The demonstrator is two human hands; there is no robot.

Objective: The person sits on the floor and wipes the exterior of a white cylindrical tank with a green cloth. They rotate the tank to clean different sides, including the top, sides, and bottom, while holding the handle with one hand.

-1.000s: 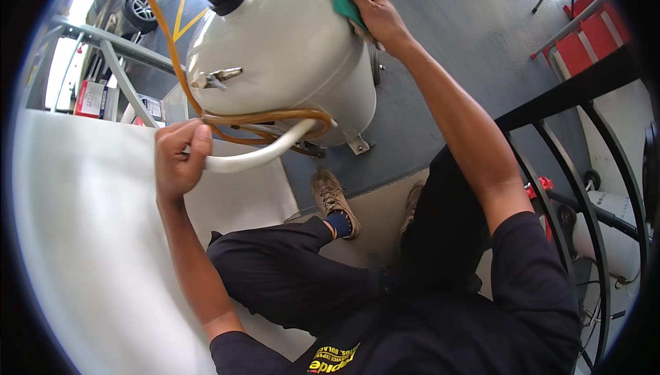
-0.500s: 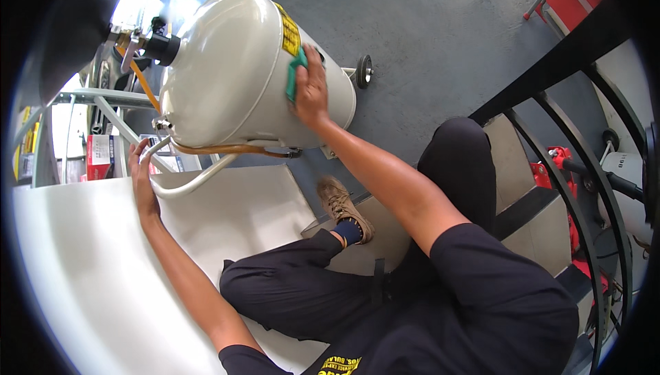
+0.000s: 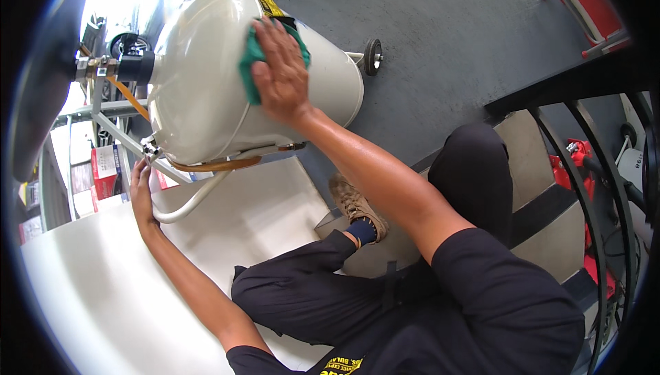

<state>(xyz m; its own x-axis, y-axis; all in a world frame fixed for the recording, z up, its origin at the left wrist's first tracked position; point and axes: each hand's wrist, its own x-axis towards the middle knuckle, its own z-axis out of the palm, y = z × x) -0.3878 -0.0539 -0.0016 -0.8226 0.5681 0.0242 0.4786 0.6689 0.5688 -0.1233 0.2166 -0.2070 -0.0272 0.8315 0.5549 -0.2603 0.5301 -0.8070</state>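
A large cream-white tank [image 3: 199,52] with a rounded top leans towards the left. My right hand [image 3: 282,72] presses a green cloth [image 3: 252,65] against its side, fingers stretched over the cloth. Part of a yellow label [image 3: 267,4] shows just above that hand. At the lower left, my left hand [image 3: 141,193] is on the bent white tube handle [image 3: 192,203], its fingers close together around the tube's left end by a small metal valve [image 3: 150,147]. The hand hides part of the tube there. A black fitting [image 3: 135,68] sticks out of the tank's top.
A white ledge [image 3: 89,272] lies under my left arm. Tiled steps [image 3: 526,148] and a black railing [image 3: 577,169] are at my right. The tank has a small wheel [image 3: 372,57]. Boxes [image 3: 105,169] sit at the left, and a red folding frame [image 3: 595,7] stands far right.
My right hand has slid the green cloth up and left across the tank's side. The left hand stays at the handle. The whole view has shifted a little.
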